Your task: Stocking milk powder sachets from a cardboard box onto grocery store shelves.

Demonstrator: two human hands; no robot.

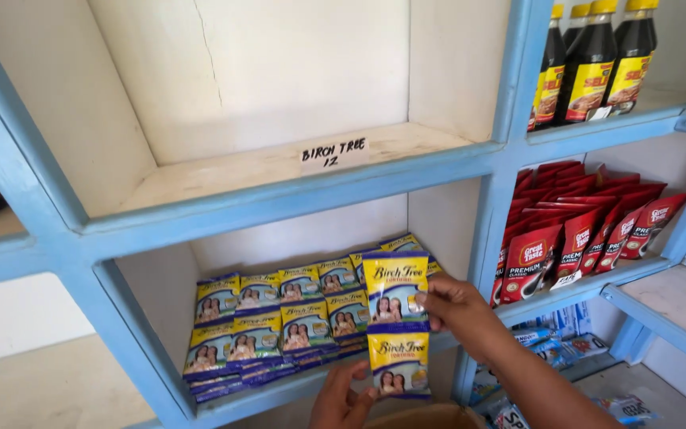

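Holding a strip of two joined yellow-and-blue foil sachets (397,322) before the blue wooden shelf (295,199), right hand (454,306) pinches the upper sachet, left hand (343,397) grips the lower; four dark sauce bottles (593,59) stand top right.

A blue-framed shelf unit (295,195) with white boards fills the wall. Its upper middle compartment holds only a handwritten paper label (333,153) near the front edge. On the board below, yellow and purple sachets (279,322) lie in overlapping rows. To the right, dark sauce bottles (593,59) with yellow caps stand on the top board, and red pouches (585,230) lean stacked on the board beneath them. Lower still, blue and white packets (557,342) lie on a bottom shelf.
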